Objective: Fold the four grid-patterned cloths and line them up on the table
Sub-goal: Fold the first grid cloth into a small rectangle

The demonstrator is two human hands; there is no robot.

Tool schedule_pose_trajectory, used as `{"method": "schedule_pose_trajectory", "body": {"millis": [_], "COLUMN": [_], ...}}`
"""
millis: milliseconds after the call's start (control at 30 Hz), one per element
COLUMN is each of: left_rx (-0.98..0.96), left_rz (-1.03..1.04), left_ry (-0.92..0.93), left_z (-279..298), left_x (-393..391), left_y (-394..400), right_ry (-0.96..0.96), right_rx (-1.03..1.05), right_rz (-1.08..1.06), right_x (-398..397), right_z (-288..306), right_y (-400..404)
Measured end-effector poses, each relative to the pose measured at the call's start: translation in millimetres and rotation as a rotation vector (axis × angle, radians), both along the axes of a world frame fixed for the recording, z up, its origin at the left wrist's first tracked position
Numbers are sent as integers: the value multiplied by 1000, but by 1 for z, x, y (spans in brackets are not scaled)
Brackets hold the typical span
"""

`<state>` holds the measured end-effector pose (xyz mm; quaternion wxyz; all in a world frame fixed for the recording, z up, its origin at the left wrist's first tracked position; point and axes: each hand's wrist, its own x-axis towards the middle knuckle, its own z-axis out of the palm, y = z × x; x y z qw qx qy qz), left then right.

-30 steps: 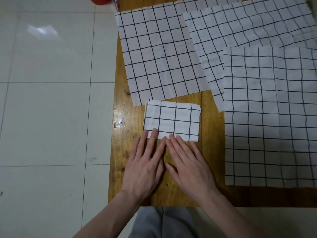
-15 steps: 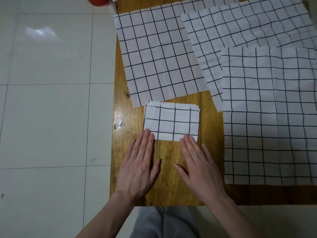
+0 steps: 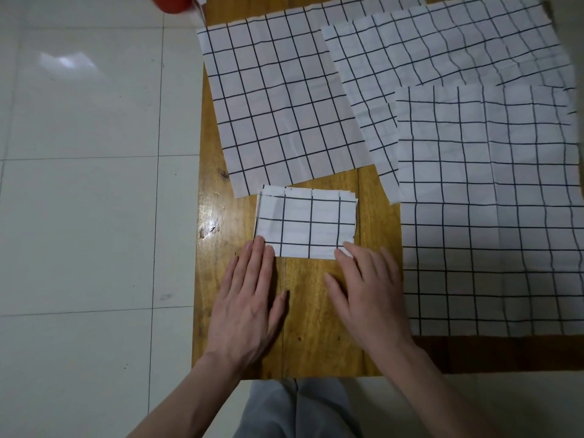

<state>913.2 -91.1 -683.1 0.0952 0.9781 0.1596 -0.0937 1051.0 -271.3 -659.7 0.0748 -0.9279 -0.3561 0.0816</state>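
Observation:
A folded grid-patterned cloth [image 3: 305, 222] lies as a small rectangle on the wooden table [image 3: 313, 311] near its left side. My left hand [image 3: 249, 301] lies flat, fingertips touching the folded cloth's near left corner. My right hand [image 3: 369, 292] lies flat too, fingertips on its near right corner. Neither hand grips anything. Three unfolded grid cloths lie spread out: one at the back left [image 3: 284, 102], one at the back right [image 3: 448, 49], and a third at the right [image 3: 489, 210] overlapping the one behind it.
The table's left edge [image 3: 196, 248] drops to a pale tiled floor [image 3: 88, 184]. A red object [image 3: 170, 3] shows at the top edge beside the table. My grey-clad lap [image 3: 297, 409] sits at the table's near edge.
My hands, side by side at the folded cloth's near edge a second ago, have slid apart to its two near corners. The cloths have not moved.

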Motion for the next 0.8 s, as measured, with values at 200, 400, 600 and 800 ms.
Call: {"method": "schedule_pose_trajectory", "body": {"millis": [200, 400, 600, 800], "left_rx": [44, 69, 39, -4], "left_rz": [-27, 0, 155, 219], "left_ry": [19, -31, -29, -10], "left_z": [2, 8, 16, 21], "left_x": [2, 3, 9, 3], "left_y": [0, 5, -6, -22], "right_ry": [20, 107, 112, 180], "right_rx": [162, 115, 94, 74], "right_rz": [-65, -74, -138, -85], "right_x": [42, 69, 40, -17], "right_z": [4, 1, 3, 3], "right_y": [38, 55, 46, 21]}}
